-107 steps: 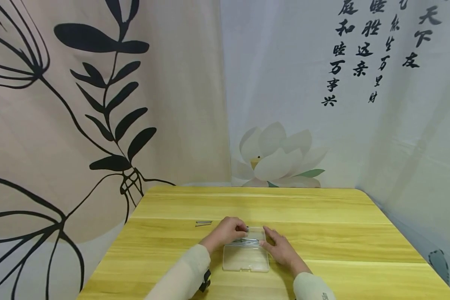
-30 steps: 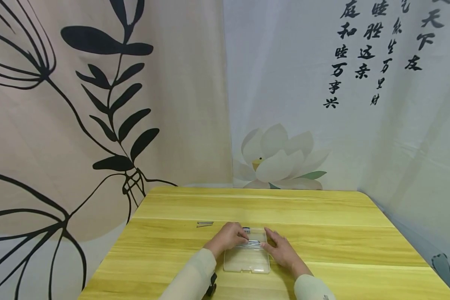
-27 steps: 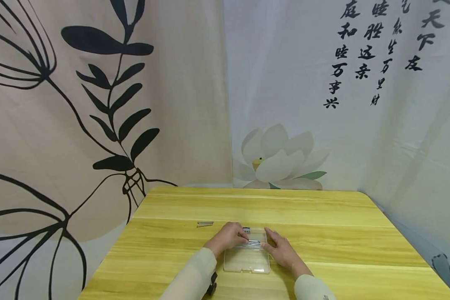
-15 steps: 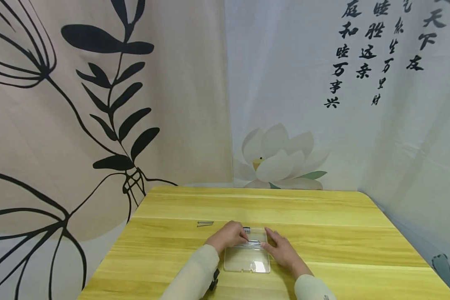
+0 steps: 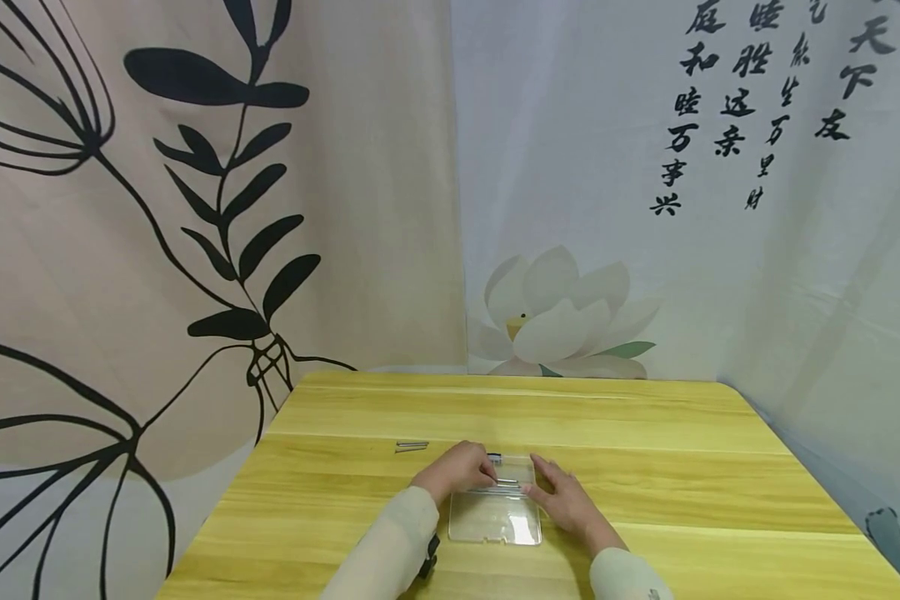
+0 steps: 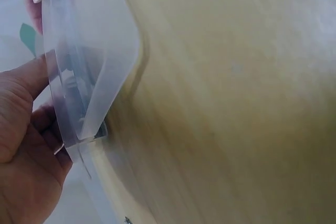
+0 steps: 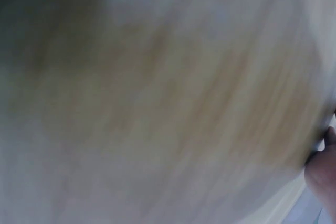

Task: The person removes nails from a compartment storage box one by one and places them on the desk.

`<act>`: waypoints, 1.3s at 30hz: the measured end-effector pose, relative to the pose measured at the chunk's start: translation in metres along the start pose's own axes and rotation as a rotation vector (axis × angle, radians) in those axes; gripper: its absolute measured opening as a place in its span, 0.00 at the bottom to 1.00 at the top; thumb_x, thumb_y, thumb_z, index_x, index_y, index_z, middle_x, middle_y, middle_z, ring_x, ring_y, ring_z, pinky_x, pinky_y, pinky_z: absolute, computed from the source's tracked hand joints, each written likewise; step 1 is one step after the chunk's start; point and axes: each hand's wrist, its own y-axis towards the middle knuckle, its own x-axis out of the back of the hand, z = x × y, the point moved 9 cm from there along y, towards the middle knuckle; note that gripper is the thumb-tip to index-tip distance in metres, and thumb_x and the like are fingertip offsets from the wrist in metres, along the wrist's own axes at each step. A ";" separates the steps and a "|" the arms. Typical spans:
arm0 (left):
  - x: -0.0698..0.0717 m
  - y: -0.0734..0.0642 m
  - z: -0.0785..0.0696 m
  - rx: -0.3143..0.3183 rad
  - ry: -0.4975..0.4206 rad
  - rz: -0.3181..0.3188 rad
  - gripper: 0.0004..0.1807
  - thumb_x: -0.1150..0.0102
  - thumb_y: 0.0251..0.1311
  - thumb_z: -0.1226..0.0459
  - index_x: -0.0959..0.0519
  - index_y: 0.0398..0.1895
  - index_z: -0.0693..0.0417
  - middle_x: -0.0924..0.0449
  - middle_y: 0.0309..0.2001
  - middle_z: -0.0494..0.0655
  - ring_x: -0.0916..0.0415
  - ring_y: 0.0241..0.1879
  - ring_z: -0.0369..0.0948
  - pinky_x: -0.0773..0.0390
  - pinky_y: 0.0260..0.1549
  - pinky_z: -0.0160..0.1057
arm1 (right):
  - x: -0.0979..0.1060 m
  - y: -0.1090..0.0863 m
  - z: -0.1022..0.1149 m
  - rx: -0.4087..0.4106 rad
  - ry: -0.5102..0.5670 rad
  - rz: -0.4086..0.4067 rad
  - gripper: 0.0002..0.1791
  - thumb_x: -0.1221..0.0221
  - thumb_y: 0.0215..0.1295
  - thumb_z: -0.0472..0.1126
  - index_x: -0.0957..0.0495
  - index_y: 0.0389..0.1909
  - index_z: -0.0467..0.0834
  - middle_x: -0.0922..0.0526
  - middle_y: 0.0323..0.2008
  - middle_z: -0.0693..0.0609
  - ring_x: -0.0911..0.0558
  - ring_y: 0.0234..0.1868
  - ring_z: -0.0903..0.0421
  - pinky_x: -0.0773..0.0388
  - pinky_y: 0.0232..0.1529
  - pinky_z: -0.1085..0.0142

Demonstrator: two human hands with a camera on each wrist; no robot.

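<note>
Some nails (image 5: 412,444) whole, hd cam only; L grip (image 5: 461,468) unclear, R grip (image 5: 565,497) spread on box (image 5: 487,525)

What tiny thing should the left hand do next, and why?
The bare left hand might lift out one thin silvery metal piece: its fingers are down at the open clear plastic box, and similar pieces lie on the yellow wooden table.

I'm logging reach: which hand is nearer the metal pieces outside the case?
Left. The left hand is just right of the metal pieces; the right hand is farther, at the right edge of the case.
</note>
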 end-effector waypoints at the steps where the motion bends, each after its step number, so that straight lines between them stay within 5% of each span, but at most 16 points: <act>1: 0.000 0.000 0.000 -0.003 0.007 -0.002 0.02 0.30 0.59 0.64 0.10 0.30 0.48 0.26 0.29 0.33 0.31 0.30 0.29 0.26 0.33 0.29 | 0.000 0.000 0.000 0.000 -0.001 0.000 0.35 0.43 0.72 0.51 0.40 0.75 0.44 0.41 0.72 0.35 0.52 0.72 0.26 0.59 0.65 0.30; 13: 0.002 -0.003 -0.004 -0.128 0.042 -0.059 0.03 0.30 0.59 0.63 0.11 0.29 0.49 0.27 0.26 0.32 0.32 0.29 0.29 0.28 0.33 0.29 | -0.002 0.001 0.000 0.015 0.001 0.007 0.35 0.43 0.72 0.51 0.39 0.75 0.43 0.37 0.71 0.38 0.50 0.74 0.31 0.59 0.67 0.33; 29: 0.024 -0.011 0.004 -0.057 -0.204 -0.112 0.03 0.34 0.61 0.68 0.13 0.31 0.56 0.19 0.28 0.34 0.29 0.26 0.30 0.25 0.28 0.31 | 0.001 -0.002 0.003 0.014 0.009 -0.004 0.34 0.43 0.72 0.50 0.39 0.75 0.42 0.37 0.71 0.37 0.50 0.73 0.30 0.60 0.68 0.33; 39: 0.042 -0.017 0.026 -0.015 -0.275 -0.166 0.04 0.38 0.66 0.65 0.14 0.36 0.53 0.19 0.32 0.36 0.26 0.31 0.33 0.23 0.33 0.35 | -0.002 -0.001 0.002 0.012 0.018 0.008 0.35 0.43 0.72 0.51 0.40 0.75 0.43 0.37 0.71 0.38 0.51 0.74 0.34 0.63 0.69 0.36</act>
